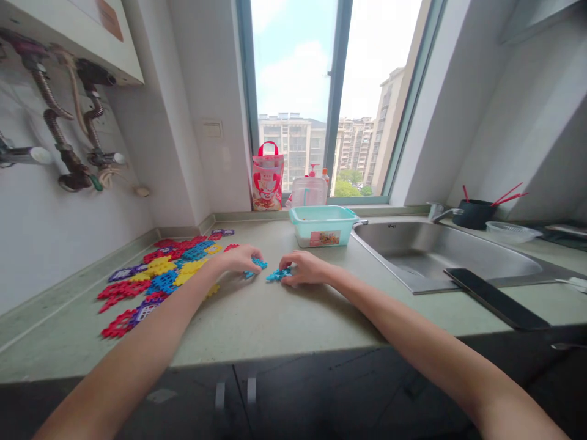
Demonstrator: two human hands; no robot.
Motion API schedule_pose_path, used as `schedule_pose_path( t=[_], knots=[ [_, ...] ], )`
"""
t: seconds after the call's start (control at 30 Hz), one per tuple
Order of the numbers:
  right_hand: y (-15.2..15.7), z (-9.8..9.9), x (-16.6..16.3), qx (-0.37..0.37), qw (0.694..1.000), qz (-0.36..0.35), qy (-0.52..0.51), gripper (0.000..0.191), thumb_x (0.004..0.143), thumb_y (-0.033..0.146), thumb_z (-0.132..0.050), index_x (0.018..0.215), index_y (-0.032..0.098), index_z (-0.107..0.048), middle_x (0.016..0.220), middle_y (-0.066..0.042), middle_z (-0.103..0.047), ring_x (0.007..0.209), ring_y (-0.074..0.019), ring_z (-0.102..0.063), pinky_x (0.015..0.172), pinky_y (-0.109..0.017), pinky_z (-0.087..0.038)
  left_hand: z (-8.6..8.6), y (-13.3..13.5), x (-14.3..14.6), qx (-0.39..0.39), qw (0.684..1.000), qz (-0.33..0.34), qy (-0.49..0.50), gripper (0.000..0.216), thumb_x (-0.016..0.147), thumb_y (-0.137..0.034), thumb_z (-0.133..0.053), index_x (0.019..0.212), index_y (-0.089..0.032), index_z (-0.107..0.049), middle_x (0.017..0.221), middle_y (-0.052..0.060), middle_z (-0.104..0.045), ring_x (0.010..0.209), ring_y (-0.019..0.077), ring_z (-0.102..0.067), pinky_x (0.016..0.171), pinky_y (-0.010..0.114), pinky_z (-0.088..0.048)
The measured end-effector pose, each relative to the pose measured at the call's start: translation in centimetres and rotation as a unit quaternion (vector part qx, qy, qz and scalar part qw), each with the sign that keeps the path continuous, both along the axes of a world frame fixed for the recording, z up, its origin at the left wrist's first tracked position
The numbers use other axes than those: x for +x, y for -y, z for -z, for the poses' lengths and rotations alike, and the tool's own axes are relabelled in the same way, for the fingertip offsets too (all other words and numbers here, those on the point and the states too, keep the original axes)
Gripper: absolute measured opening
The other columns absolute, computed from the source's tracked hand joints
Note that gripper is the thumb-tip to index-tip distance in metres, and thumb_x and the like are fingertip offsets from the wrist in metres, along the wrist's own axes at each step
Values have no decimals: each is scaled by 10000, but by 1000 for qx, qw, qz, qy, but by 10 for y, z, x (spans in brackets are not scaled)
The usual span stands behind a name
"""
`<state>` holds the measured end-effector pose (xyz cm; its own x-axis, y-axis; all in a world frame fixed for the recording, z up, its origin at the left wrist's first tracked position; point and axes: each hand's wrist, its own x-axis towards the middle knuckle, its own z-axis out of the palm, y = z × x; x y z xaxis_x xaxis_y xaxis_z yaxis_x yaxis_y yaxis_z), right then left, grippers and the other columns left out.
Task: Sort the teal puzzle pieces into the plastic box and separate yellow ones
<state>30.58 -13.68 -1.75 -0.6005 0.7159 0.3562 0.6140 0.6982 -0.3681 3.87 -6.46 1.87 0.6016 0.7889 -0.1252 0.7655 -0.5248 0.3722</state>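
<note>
My left hand (pixel 241 259) is closed on a blue plastic building piece (pixel 257 265) just above the countertop. A second blue building piece (pixel 277 276), with a notched edge, is pinched in the fingers of my right hand (pixel 306 267). A small gap separates the two pieces. Left of my left hand lies a spread of interlocking building pieces in red, yellow, blue and purple, among them a yellow piece (pixel 160 267), a red piece (pixel 123 289) and a blue piece (pixel 164 282). My left forearm covers part of the spread.
A turquoise plastic tub (pixel 321 227) stands behind my right hand. To the right is a steel sink (pixel 413 244), with a black flat slab (pixel 495 298) across its front corner. A red-handled bag (pixel 268 183) leans by the window. The countertop's front edge (pixel 284 357) runs below my forearms.
</note>
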Motion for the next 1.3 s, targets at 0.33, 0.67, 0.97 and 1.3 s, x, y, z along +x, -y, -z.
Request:
schedule_pose_path(
  t=[0.33, 0.67, 0.97, 1.3],
  knots=[
    [-12, -28, 33, 212, 977, 29, -9, 144, 860, 289, -755, 992, 235, -773, 1010, -54, -738, 824, -180, -677, 792, -292, -523, -6, 8, 3, 8, 999, 37, -8, 498, 725, -374, -644, 1190, -201, -686, 1101, 78, -712, 866, 223, -667, 619, 241, -502],
    [-54, -56, 127, 279, 877, 368, -134, 485, 1007, 653, -572, 998, 232, -811, 1089, -91, -789, 909, -283, -757, 820, -395, -569, -3, 6, 8, -5, 999, 26, 20, 508, 781, -514, -671, 1184, -204, -676, 1159, 89, -701, 964, 263, -661, 710, 286, -511],
    [-30, -46, 153, 380, 821, 417, -85, 439, 1095, 417, -383, 1274, 224, -733, 1308, -111, -738, 1211, -327, -627, 1045, -486, -456, -2, 9, 13, -144, 947, -13, 288, 627, 796, -631, -774, 1245, -216, -636, 844, 3, -588, 680, 162, -561, 536, 256, -411],
    [-36, -9, 156, 326, 837, 438, 28, 522, 1055, 442, -442, 1506, 205, -561, 1546, -177, -553, 1349, -362, -501, 1178, -586, -298, -97, -48, 145, -41, 916, -71, 393, 766, 778, -638, -869, 1310, -157, -597, 1078, 116, -720, 790, 191, -694, 570, 255, -474]
  ],
)
